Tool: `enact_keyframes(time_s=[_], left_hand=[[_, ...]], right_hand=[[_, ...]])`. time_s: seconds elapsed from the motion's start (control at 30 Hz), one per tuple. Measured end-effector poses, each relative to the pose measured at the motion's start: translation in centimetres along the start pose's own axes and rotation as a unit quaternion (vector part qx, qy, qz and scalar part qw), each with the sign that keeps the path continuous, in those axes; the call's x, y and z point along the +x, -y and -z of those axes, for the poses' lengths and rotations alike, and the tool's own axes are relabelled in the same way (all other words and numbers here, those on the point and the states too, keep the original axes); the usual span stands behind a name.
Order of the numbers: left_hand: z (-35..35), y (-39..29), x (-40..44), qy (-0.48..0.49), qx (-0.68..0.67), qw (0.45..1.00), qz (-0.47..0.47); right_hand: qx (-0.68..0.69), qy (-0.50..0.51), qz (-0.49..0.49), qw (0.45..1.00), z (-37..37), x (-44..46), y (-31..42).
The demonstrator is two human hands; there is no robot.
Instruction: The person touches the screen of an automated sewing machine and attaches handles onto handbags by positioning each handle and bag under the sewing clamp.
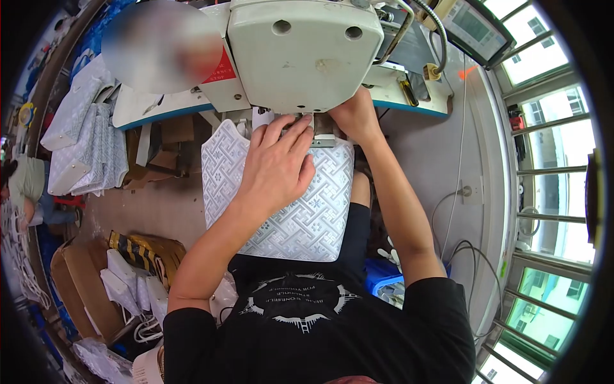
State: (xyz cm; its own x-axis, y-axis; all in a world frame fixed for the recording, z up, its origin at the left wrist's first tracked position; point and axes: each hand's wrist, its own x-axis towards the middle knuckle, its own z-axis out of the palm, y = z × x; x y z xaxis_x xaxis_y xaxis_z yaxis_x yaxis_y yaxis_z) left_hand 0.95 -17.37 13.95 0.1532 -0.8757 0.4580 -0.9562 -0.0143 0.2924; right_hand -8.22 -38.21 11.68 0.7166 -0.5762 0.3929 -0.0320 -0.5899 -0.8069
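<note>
A silver-white panel (pixel 297 224) with a geometric lattice pattern lies over my lap, its far edge under the head of a large cream-coloured machine (pixel 304 57) that looks like an industrial sewing machine. My left hand (pixel 278 160) rests on the panel's upper part, fingers stretched forward to a metal piece (pixel 322 142) at that edge. Beside the machine head, on its right, is my right hand (pixel 355 118). Its fingers reach in behind the machine, so their grip is hidden.
Stacked patterned panels (pixel 89 144) stand at left beside the blue-edged machine table (pixel 160 107). Below lie a cardboard box (pixel 80 288) and white corded pieces (pixel 131 285). A blue bin (pixel 382 275) is by my right leg. A monitor (pixel 473 29) stands upper right; another person (pixel 32 185) is far left.
</note>
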Motion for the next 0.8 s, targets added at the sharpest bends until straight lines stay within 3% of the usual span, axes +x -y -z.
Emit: enact_keyframes(time_s=[0.07, 0.2, 0.3, 0.33, 0.43, 0.57, 0.73, 0.8], left_hand=[[0.2, -0.2, 0.3, 0.014, 0.003, 1.0, 0.004], [0.3, -0.2, 0.5, 0.036, 0.012, 0.999, 0.012], [0.3, -0.3, 0.6, 0.034, 0.014, 0.999, 0.011], [0.2, -0.3, 0.3, 0.03, 0.011, 0.999, 0.014], [0.3, -0.6, -0.2, 0.017, 0.001, 1.0, 0.022], [0.4, -0.8, -0.7, -0.014, -0.007, 0.999, 0.033], [0.5, -1.1, -1.0, -0.03, -0.007, 0.998, 0.058], [0.5, -1.0, -0.8, -0.036, -0.004, 0.997, 0.062]], right_hand=[[0.085, 0.002, -0.026, 0.996, -0.4, 0.4, 0.0], [0.021, -0.039, 0.065, 0.997, -0.9, 0.2, 0.8], [-0.155, -0.02, 0.162, 0.974, -0.1, 0.0, 0.7], [-0.154, -0.017, 0.166, 0.974, 0.1, 0.4, 1.0], [-0.199, 0.134, 0.064, 0.969, 1.2, 0.6, 2.6], [-0.215, 0.198, 0.012, 0.956, 1.5, 1.5, 2.9], [-0.244, 0.187, 0.026, 0.951, 0.7, 1.3, 2.4], [-0.198, 0.183, 0.05, 0.962, 0.7, 1.3, 1.3]])
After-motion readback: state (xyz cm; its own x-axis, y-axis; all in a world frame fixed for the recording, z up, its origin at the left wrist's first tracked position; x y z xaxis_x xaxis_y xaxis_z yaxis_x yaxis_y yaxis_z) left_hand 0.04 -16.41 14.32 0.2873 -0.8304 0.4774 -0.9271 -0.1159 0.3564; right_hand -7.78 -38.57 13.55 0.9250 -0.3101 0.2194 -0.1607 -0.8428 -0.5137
